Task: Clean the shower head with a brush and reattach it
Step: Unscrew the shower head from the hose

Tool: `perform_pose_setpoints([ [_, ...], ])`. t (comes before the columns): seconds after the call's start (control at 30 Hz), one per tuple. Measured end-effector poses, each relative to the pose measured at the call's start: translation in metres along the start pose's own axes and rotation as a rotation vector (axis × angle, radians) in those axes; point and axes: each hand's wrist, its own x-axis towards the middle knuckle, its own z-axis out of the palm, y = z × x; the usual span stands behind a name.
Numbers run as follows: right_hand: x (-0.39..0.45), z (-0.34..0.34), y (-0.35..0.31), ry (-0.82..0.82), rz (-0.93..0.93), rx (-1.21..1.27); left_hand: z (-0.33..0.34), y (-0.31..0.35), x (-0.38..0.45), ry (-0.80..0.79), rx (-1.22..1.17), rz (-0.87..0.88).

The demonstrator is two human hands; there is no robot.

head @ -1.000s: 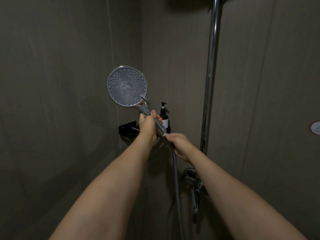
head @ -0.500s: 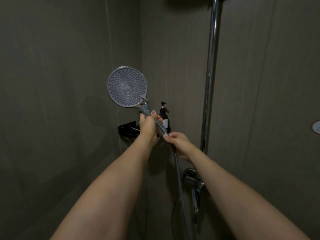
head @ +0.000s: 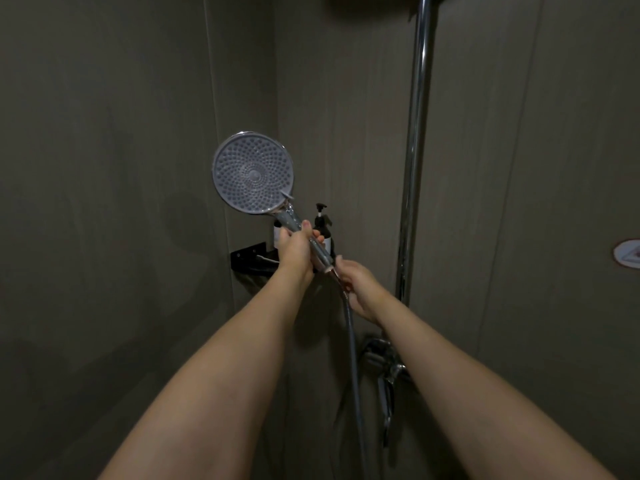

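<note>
A round grey shower head (head: 252, 173) with many small nozzles faces me, raised in front of the wall corner. Its chrome handle slants down to the right, and my left hand (head: 296, 249) is wrapped around that handle. Just below the handle's end, my right hand (head: 356, 287) pinches the connector at the top of the metal hose (head: 353, 355). A narrow gap shows between the handle's end and the connector; whether they are joined is unclear. The hose hangs down between my forearms. No brush is visible.
A chrome riser pole (head: 414, 150) runs up the right wall, with the mixer tap (head: 384, 362) at its foot. A black corner shelf (head: 251, 259) holds a dark pump bottle (head: 322, 223) behind my left hand. A round white fitting (head: 628, 252) sits at the right edge.
The shower head and my left hand have stayed nearly still. My right hand has shifted slightly on the hose connector, and the hose below has swung a little.
</note>
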Motion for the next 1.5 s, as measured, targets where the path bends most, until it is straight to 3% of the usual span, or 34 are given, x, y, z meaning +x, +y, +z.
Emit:
perform_pose_setpoints([
  [0.37,-0.006,-0.006,0.006,0.020,-0.032,-0.237,0.002,0.005,-0.001,0.004,-0.034,0.016],
  [0.7,-0.012,-0.015,-0.003,0.192,-0.141,-0.301,-0.005,0.007,0.002,0.027,0.003,0.017],
  [1.03,-0.010,-0.010,-0.035,0.193,-0.222,-0.317,-0.007,0.003,0.005,0.002,0.022,0.022],
  [1.5,0.006,-0.020,-0.071,0.207,-0.285,-0.521,-0.018,-0.009,0.004,-0.040,0.057,-0.009],
])
